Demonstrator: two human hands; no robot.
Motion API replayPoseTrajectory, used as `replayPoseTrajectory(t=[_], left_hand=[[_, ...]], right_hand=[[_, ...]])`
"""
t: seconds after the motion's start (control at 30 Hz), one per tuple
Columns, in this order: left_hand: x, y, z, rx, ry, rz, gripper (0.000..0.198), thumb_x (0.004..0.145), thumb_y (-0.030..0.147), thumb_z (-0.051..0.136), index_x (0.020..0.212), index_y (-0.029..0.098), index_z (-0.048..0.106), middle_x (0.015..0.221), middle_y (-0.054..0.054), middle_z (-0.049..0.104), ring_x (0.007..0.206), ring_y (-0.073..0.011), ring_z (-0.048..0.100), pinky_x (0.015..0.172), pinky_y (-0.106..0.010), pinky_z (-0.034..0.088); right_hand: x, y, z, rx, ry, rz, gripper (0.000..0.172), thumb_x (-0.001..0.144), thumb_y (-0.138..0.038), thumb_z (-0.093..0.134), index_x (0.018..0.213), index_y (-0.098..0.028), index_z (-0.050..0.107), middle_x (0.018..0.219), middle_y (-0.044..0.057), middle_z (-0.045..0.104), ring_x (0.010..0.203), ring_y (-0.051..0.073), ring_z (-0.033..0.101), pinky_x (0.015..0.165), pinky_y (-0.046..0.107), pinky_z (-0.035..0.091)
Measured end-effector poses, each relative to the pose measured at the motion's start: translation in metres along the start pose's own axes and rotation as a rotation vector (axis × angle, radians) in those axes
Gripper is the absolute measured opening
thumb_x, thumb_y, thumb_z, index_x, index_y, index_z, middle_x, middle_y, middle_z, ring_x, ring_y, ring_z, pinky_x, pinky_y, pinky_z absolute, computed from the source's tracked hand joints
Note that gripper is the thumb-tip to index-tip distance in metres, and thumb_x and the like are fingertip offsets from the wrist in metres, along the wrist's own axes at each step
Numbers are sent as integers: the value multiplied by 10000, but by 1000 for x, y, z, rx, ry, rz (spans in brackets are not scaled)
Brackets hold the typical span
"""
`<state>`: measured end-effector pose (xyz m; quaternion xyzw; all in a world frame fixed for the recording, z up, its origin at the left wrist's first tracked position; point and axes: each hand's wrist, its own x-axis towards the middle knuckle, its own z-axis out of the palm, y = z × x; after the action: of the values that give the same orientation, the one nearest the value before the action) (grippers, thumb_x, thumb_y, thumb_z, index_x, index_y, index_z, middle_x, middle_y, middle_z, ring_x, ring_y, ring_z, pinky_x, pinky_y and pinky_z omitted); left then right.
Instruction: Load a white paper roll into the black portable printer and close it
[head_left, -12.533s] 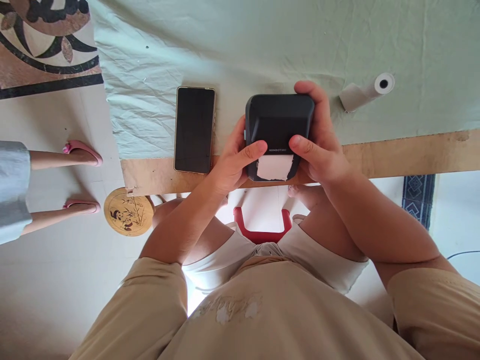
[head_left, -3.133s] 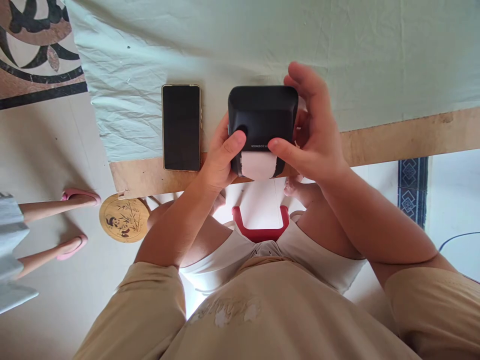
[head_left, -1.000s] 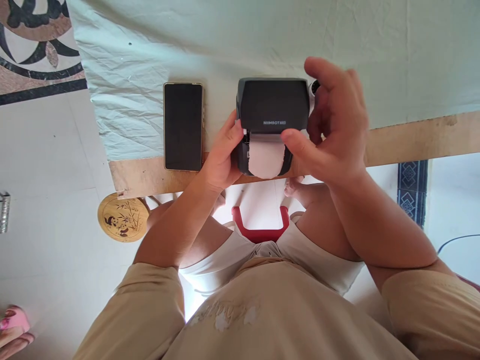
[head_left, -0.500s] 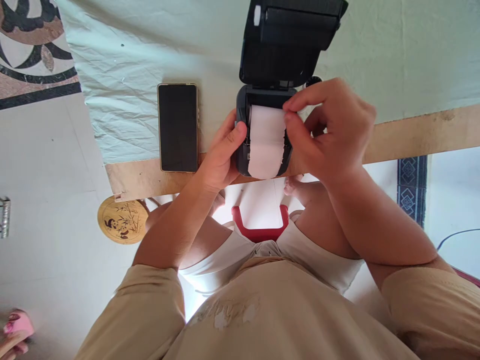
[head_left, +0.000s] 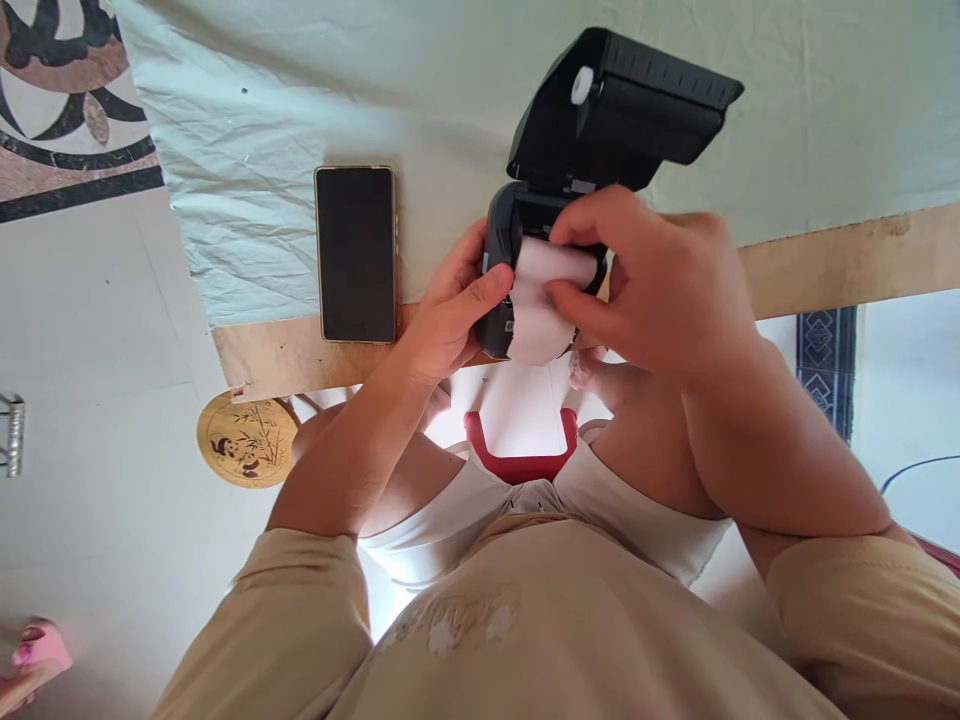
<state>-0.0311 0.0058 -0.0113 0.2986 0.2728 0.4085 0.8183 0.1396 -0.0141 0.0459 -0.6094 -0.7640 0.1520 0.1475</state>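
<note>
Head view: the bare left hand (head_left: 459, 308) wraps the side of a black, rounded plastic case (head_left: 501, 225), its thumb pressed on the near rim and its other fingers curled out of sight behind. That grip likely keeps the body steady and leaves the opposite side free. The bare right hand (head_left: 664, 285) reaches in from that side, forefinger and thumb bent around a white paper roll (head_left: 559, 260), one beyond it and one on the near side, seemingly pinching it; the remaining fingers are tucked in and partly hidden. The roll sits between these two fingertips, within the open bay of the case. From just below the thumb, a loose white paper strip with a ragged end (head_left: 536, 330) hangs over the near lip.

Beyond the right fingers, a black hinged plastic lid (head_left: 637, 110) stands tipped back, which presumably gives the fingers room to reach the bay from above. A small white disc (head_left: 581, 85) shows on its inner side. The case is held over the bare wooden edge of the table (head_left: 840, 255); whether it rests there cannot be told.

Left of the left fingers, well apart, a flat black smartphone (head_left: 357, 255) lies dark-screened, outside the hands' working space. Farther out spreads a creased pale-green cloth (head_left: 750, 100).
</note>
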Motion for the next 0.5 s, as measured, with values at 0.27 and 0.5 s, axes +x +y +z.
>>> replayPoseTrajectory(t=[0.27,0.5], left_hand=[[5,-2,-4,-8,70,68,197,875,351,509,1019,268,616,927,10,676,1089,-190,627,880,-338,533],[7,-1,-6,-4,77,31,219,883,346,475,1020,295,637,1037,6,705,1352,-237,432,1067,-364,451]], right_hand=[[17,56,4,1191,238,268,532,546,-590,554,988,-312,451,763,-12,556,545,146,506,391,268,281],[37,99,26,1075,648,584,188,578,-337,379,701,-243,272,658,-16,302,434,66,156,375,256,73]])
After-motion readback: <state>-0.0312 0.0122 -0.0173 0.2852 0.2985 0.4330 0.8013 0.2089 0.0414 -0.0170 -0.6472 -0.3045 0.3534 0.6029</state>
